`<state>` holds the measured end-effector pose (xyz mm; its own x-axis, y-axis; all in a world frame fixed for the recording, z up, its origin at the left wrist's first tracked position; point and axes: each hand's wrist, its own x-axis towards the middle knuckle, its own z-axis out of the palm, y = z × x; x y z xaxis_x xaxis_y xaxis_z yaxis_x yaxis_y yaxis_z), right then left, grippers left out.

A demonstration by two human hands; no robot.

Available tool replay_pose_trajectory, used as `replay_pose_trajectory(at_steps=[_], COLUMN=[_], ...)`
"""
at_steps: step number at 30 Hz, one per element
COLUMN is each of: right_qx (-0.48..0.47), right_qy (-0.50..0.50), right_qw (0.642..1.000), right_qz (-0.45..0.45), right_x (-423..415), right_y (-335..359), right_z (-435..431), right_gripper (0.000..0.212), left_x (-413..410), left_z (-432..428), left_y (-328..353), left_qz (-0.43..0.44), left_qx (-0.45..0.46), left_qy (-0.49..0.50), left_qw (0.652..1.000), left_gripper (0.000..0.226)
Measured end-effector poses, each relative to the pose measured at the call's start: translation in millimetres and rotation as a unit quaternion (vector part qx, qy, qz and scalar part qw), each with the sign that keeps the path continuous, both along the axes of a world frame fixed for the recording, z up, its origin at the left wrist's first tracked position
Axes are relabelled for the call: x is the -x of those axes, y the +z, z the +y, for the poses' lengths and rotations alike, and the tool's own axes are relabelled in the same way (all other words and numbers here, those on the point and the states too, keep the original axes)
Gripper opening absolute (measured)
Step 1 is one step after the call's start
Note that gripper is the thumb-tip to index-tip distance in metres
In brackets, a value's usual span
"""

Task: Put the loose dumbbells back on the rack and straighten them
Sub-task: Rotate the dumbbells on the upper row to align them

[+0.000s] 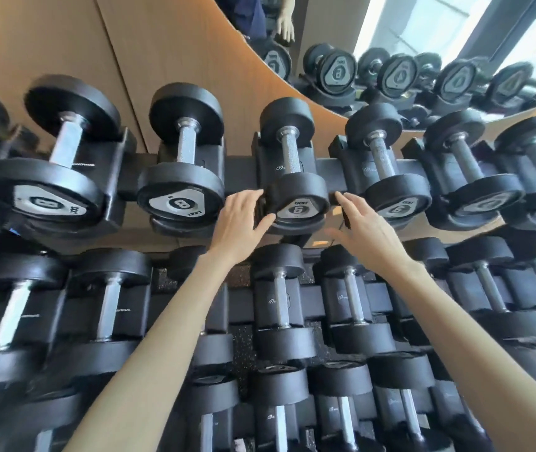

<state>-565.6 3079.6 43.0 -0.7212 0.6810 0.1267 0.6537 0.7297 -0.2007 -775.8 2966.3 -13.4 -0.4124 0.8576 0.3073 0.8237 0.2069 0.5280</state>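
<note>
A black dumbbell marked 6 [296,197] lies in its cradle on the top tier of the rack [240,172], steel handle pointing away from me. My left hand [240,220] touches the left side of its near head, thumb under the face. My right hand [361,223] is at the right side of that head, fingers spread and just apart from it. Neither hand is closed around the dumbbell. A second 6 dumbbell [393,194] sits in the cradle to the right.
Two dumbbells marked 8 [180,199] [48,197] rest to the left on the top tier. More dumbbells fill the lower tiers [279,305]. A wood wall and a mirror [390,44] stand behind the rack.
</note>
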Motion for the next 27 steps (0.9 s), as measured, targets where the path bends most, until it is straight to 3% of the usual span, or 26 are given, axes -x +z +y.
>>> replay_pose_trajectory(at_steps=[2, 5, 10, 16, 27], right_qx=[-0.049, -0.097, -0.107, -0.055, -0.031], right_qy=[0.016, 0.054, 0.110, 0.146, 0.168], right_qw=[0.998, 0.992, 0.985, 0.987, 0.985], right_qz=[0.023, 0.053, 0.080, 0.040, 0.034], right_x=[-7, -16, -31, -40, -7], right_y=[4, 2, -17, -48, -52], right_z=[-20, -56, -110, -156, -180], right_gripper=[0.068, 0.068, 0.068, 0.067, 0.066], left_x=[-9, -29, -68, -93, -66], left_z=[-41, -100, -173, -230, -248], left_y=[9, 16, 16, 6, 7], left_qz=[0.095, 0.158, 0.177, 0.199, 0.216], left_qx=[0.011, 0.031, 0.081, 0.121, 0.122], left_qy=[0.021, 0.078, 0.140, 0.166, 0.141], left_qw=[0.995, 0.984, 0.971, 0.958, 0.958], left_gripper=[0.058, 0.067, 0.065, 0.062, 0.062])
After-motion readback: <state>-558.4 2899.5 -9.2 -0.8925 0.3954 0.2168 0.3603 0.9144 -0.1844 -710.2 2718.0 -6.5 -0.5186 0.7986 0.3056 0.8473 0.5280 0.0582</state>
